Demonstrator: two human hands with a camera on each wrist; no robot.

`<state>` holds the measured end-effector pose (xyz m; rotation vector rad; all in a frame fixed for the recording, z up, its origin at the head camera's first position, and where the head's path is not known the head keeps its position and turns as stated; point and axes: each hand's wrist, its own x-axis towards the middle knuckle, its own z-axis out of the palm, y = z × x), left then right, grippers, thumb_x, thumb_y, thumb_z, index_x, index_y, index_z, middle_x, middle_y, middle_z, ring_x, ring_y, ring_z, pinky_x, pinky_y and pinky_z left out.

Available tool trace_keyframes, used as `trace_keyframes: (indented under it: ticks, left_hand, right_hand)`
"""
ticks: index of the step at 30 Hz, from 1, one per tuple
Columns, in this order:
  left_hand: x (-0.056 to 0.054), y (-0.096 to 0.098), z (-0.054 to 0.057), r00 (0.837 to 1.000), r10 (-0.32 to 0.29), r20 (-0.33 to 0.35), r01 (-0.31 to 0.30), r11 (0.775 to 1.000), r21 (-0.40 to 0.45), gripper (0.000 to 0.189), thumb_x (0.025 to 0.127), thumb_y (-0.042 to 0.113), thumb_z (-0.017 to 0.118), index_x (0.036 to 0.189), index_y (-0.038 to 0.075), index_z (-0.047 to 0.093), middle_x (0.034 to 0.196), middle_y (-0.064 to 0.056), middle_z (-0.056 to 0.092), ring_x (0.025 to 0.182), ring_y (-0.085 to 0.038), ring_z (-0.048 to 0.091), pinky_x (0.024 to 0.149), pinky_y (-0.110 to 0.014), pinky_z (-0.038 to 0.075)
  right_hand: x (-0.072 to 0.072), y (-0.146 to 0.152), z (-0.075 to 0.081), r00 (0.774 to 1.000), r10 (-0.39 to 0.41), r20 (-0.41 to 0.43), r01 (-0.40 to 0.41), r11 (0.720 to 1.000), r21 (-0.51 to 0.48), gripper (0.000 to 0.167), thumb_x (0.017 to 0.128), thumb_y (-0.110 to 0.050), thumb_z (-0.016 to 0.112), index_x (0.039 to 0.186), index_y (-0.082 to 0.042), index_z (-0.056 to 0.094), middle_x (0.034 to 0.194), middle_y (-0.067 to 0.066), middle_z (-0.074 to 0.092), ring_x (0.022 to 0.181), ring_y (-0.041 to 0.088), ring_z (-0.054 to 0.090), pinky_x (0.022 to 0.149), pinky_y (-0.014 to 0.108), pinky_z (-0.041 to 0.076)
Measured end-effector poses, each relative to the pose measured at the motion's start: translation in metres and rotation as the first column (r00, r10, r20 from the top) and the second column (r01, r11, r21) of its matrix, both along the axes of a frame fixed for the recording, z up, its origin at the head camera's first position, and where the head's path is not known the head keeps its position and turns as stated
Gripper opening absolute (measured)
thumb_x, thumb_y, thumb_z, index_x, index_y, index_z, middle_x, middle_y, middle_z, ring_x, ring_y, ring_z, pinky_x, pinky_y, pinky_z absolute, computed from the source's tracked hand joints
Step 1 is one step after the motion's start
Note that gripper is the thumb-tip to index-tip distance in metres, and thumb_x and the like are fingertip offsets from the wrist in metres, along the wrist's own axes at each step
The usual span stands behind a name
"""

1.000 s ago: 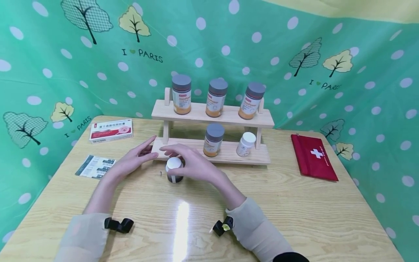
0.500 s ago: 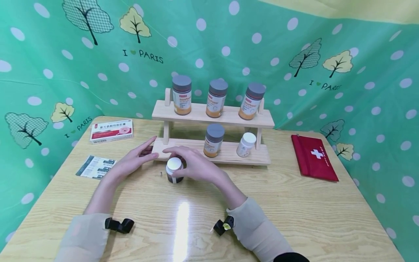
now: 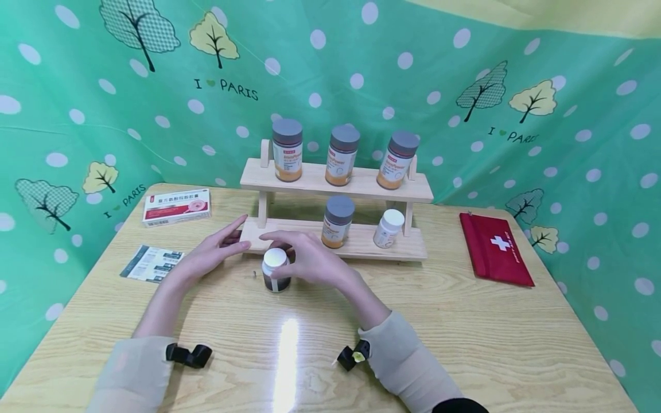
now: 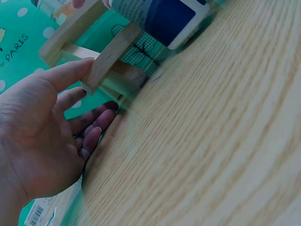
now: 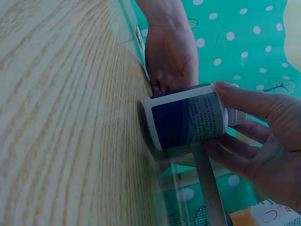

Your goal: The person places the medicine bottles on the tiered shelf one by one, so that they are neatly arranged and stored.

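A small white-capped bottle (image 3: pixel 275 259) with a dark blue label is just in front of the wooden rack (image 3: pixel 248 236). My right hand (image 3: pixel 312 259) holds it, thumb on the near side and fingers behind. In the right wrist view the bottle (image 5: pixel 186 115) is close to the tabletop; whether its base touches cannot be told. At the rack's left end, my left hand (image 3: pixel 209 255) touches the lower board with extended, relaxed fingers. The left wrist view shows a fingertip of that hand (image 4: pixel 42 117) against the board's end (image 4: pixel 110 59).
Grey-lidded jars (image 3: pixel 287 155) line the upper shelf. Another grey-lidded jar (image 3: pixel 337 223) and a white bottle (image 3: pixel 387 229) stand on the lower shelf. A medicine box (image 3: pixel 177 206) and a blister-style packet (image 3: pixel 150 264) lie left; a red first-aid pouch (image 3: pixel 496 249) lies right.
My right hand has shifted slightly right, its thumb drawing back across the bottle. The bottle sits marginally nearer to me. My left hand stays at the rack's end.
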<state>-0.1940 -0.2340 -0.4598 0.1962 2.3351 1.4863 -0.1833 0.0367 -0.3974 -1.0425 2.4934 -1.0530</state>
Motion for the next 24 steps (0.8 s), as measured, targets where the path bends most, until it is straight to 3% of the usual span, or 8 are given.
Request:
trace_keyframes:
  ticks: [6, 12, 24]
  left_hand:
    - [-0.001, 0.000, 0.000, 1.000, 0.006, -0.001, -0.006, 1.000, -0.013, 0.082, 0.102, 0.049, 0.059, 0.166, 0.037, 0.010, 0.163, -0.025, 0.034, 0.150, -0.043, 0.033, 0.122, -0.068, 0.022]
    - [-0.001, 0.001, 0.001, 1.000, 0.005, 0.004, -0.005, 1.000, -0.008, 0.081, 0.102, 0.048, 0.059, 0.166, 0.037, 0.010, 0.163, -0.025, 0.034, 0.150, -0.044, 0.032, 0.123, -0.068, 0.022]
    - [-0.001, 0.001, 0.000, 1.000, 0.004, 0.007, -0.004, 1.000, -0.007, 0.081, 0.102, 0.048, 0.059, 0.166, 0.037, 0.010, 0.163, -0.026, 0.032, 0.150, -0.044, 0.031, 0.123, -0.067, 0.023]
  right_hand:
    - [0.001, 0.003, 0.006, 0.999, -0.041, 0.029, 0.043, 0.997, -0.064, 0.065, 0.089, -0.020, 0.083, 0.148, -0.019, 0.056, 0.124, 0.000, 0.071, 0.113, 0.011, 0.067, 0.095, 0.024, 0.057]
    - [0.002, 0.004, 0.011, 0.997, -0.060, 0.054, 0.068, 0.985, -0.156, 0.066, 0.089, -0.014, 0.081, 0.150, -0.016, 0.054, 0.128, 0.006, 0.069, 0.117, 0.018, 0.066, 0.095, 0.027, 0.059]
    - [0.002, 0.003, 0.012, 0.986, -0.146, -0.079, 0.117, 0.947, -0.299, 0.059, 0.089, -0.012, 0.081, 0.144, -0.012, 0.059, 0.140, 0.010, 0.066, 0.120, 0.018, 0.066, 0.098, 0.029, 0.058]
